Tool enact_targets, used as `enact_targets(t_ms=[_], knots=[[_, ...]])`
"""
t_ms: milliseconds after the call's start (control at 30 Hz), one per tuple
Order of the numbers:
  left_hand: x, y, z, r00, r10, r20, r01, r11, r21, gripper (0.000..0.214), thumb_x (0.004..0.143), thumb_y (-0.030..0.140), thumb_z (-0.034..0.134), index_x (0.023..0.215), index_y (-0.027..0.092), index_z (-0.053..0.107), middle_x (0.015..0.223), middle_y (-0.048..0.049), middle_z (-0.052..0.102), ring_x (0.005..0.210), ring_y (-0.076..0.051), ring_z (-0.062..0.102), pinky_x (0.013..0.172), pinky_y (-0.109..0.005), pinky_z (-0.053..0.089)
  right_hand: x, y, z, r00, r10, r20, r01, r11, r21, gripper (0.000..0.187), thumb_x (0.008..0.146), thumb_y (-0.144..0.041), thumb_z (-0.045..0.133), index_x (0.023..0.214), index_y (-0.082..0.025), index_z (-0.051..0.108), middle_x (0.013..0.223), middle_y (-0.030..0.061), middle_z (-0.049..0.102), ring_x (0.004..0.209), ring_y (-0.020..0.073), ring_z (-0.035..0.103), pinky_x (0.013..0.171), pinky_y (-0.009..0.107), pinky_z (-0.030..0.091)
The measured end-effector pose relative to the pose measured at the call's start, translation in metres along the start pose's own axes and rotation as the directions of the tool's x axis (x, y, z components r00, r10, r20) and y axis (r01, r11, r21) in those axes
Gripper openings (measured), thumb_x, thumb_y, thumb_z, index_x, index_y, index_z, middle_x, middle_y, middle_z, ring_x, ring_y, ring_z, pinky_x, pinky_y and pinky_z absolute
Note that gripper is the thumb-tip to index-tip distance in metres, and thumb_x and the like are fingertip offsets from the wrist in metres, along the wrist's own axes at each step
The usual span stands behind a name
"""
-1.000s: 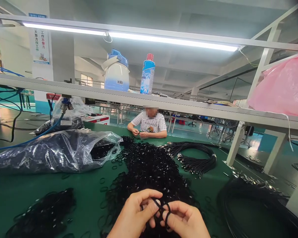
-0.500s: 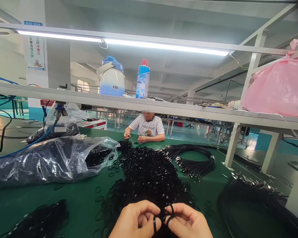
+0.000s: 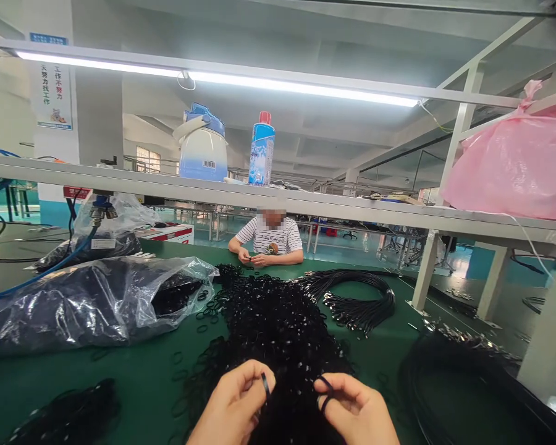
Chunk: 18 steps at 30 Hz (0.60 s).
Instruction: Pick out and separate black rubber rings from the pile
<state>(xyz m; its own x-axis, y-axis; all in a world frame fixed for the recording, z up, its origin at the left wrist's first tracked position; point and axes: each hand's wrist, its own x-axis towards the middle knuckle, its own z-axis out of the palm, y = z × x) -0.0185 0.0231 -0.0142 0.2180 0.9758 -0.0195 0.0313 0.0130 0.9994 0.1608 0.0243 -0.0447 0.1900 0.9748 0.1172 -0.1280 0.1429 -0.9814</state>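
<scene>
My left hand point(image 3: 236, 402) pinches a narrow black rubber ring point(image 3: 265, 384) between thumb and forefinger. A short way to its right, my right hand point(image 3: 361, 411) has its fingers curled, with a black band point(image 3: 325, 403) looped about the tips of the thumb and forefinger. Whether that is one ring or two I cannot tell. Below and beyond both hands spreads a large heap of black rings point(image 3: 278, 321) on the green table point(image 3: 148, 383). The two hands are apart, and the heap shows between them.
A clear plastic bag point(image 3: 97, 303) of black rings lies left, a smaller black pile point(image 3: 69, 411) nearer. Coiled black cables point(image 3: 366, 303) lie right, a larger coil point(image 3: 482, 395) closer. A shelf point(image 3: 306, 201) crosses above. Opposite sits a person point(image 3: 271, 241), hands together.
My hands have drawn apart from being close together, the left one moving left and slightly up. The person opposite has brought both hands together. The view has shifted a little.
</scene>
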Motion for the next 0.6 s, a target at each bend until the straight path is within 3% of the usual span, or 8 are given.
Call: enact_targets(t_ms=[133, 233, 400, 500, 600], knots=[[0.001, -0.001, -0.006, 0.997, 0.077, 0.010, -0.078, 0.975, 0.209, 0.018, 0.078, 0.034, 0.052, 0.072, 0.018, 0.055, 0.051, 0.0091, 0.034, 0.041, -0.005, 0.023, 0.040, -0.018, 0.019, 0.006, 0.001, -0.008, 0.996, 0.013, 0.084, -0.013, 1.000, -0.006, 0.018, 0.048, -0.021, 0.078, 0.065, -0.015, 0.072, 0.066, 0.0049, 0.071, 0.059, 0.0156, 0.060, 0.057, 0.023, 0.046], [0.001, -0.006, -0.003, 0.990, 0.145, 0.001, -0.134, 0.914, 0.383, 0.021, 0.079, 0.033, 0.053, 0.089, 0.018, 0.064, 0.061, 0.0040, 0.051, 0.055, -0.010, 0.043, 0.054, -0.020, 0.034, 0.007, 0.007, -0.010, 0.986, 0.042, 0.162, -0.046, 0.999, 0.021, 0.024, 0.047, -0.021, 0.080, 0.068, -0.015, 0.072, 0.073, 0.0062, 0.072, 0.064, 0.0170, 0.062, 0.060, 0.025, 0.047], [0.003, -0.014, 0.011, 0.989, 0.124, 0.086, -0.148, 0.903, 0.404, 0.038, 0.078, 0.033, 0.054, 0.112, 0.020, 0.062, 0.083, -0.0009, 0.063, 0.064, -0.013, 0.052, 0.060, -0.022, 0.039, 0.005, 0.013, -0.007, 0.956, 0.043, 0.289, -0.058, 0.997, 0.044, 0.027, 0.050, -0.026, 0.081, 0.073, -0.015, 0.071, 0.078, 0.0054, 0.071, 0.064, 0.0159, 0.064, 0.063, 0.025, 0.048], [0.008, -0.015, 0.017, 0.983, 0.123, 0.135, -0.161, 0.934, 0.319, 0.025, 0.075, 0.026, 0.056, 0.094, 0.017, 0.068, 0.081, -0.0018, 0.066, 0.066, -0.013, 0.054, 0.059, -0.021, 0.039, 0.004, 0.010, -0.007, 0.939, 0.026, 0.342, -0.042, 0.998, 0.040, 0.025, 0.055, -0.027, 0.079, 0.073, -0.014, 0.068, 0.074, 0.0044, 0.070, 0.064, 0.0167, 0.065, 0.064, 0.026, 0.049], [0.014, -0.015, 0.014, 0.993, 0.106, 0.048, -0.116, 0.955, 0.275, 0.016, 0.074, 0.028, 0.057, 0.073, 0.015, 0.065, 0.058, 0.0027, 0.058, 0.049, -0.009, 0.044, 0.048, -0.019, 0.031, 0.004, 0.003, -0.012, 0.949, 0.031, 0.313, -0.003, 0.996, -0.089, 0.016, 0.064, -0.021, 0.070, 0.078, -0.016, 0.065, 0.072, 0.0036, 0.070, 0.071, 0.0207, 0.067, 0.070, 0.030, 0.049]])
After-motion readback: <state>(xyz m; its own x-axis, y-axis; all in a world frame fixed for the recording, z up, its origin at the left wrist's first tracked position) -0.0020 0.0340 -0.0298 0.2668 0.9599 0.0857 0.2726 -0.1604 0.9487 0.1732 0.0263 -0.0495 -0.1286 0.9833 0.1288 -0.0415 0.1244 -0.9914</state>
